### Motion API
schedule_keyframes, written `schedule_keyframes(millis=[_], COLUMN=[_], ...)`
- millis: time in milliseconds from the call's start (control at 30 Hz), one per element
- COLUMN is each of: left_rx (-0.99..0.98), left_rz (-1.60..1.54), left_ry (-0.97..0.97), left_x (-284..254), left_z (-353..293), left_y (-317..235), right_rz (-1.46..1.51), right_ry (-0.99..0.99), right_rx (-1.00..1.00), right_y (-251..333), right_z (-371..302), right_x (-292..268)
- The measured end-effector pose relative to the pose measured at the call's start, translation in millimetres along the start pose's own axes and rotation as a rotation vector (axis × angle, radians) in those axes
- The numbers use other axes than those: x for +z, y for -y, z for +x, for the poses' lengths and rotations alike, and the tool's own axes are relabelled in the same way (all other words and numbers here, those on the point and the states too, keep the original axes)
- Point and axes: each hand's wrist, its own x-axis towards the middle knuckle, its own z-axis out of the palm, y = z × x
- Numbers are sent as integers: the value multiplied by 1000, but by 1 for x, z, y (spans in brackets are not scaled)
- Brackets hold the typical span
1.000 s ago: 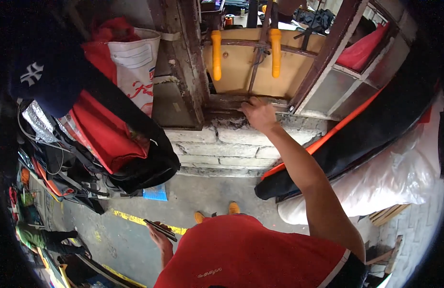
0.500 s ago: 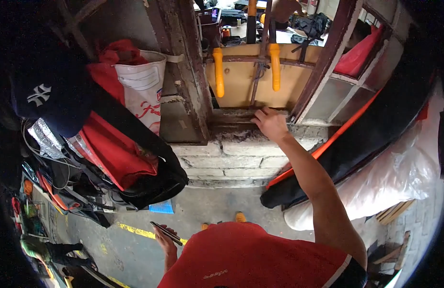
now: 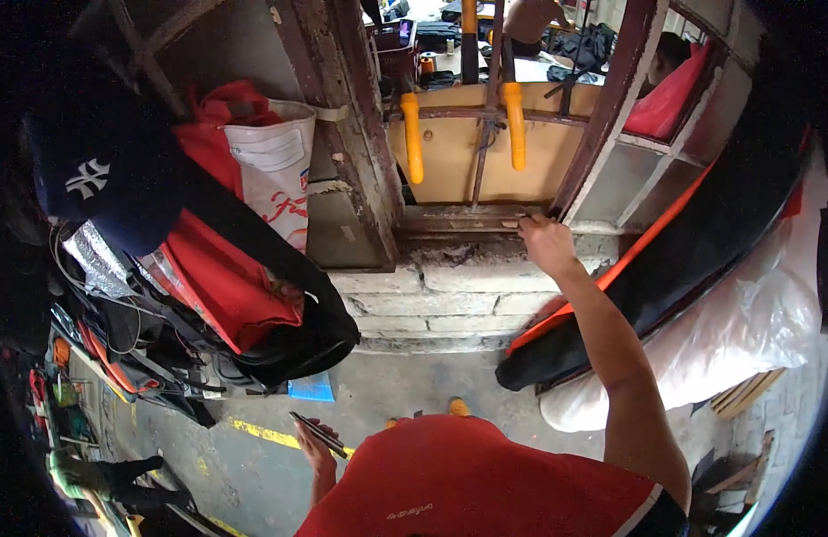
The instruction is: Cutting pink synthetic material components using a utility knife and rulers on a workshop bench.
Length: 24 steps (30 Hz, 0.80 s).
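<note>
My right hand [image 3: 548,244] reaches out to the worn brown window sill [image 3: 441,220], at its right end beside the frame post. Its fingers are curled together at the sill; whatever they may hold is too small to make out. Low down by my body, my left hand [image 3: 315,447] is closed around a thin dark smartphone [image 3: 319,434], seen nearly edge-on. Behind the sill, two yellow-orange handles [image 3: 414,139] hang at the window bars, in front of a tan board [image 3: 450,161].
Bags, including a red one [image 3: 226,277], and a dark cap [image 3: 96,179] hang at left. A long black and orange roll [image 3: 646,259] and a plastic-wrapped bundle [image 3: 682,358] lean at right. White brickwork [image 3: 423,300] stands below the sill. Another person [image 3: 110,474] is at far lower left.
My right hand has slid rightward along the sill toward the frame post. My left hand still holds the smartphone low by my body. The whole view has shifted slightly.
</note>
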Motion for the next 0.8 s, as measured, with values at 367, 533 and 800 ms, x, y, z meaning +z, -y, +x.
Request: schedule_keyframes(millis=[367, 533, 800], left_rx=[-60, -126, -255], left_rz=[-9, -79, -90], left_ry=[13, -21, 75], left_x=[21, 22, 8], left_z=[-33, -62, -84], left_y=[10, 28, 56], right_rz=[-24, -93, 100], right_ry=[-8, 62, -198], right_rx=[-136, -146, -133], right_y=[-3, -2, 4], right_z=[4, 7, 12], right_x=[-9, -16, -44])
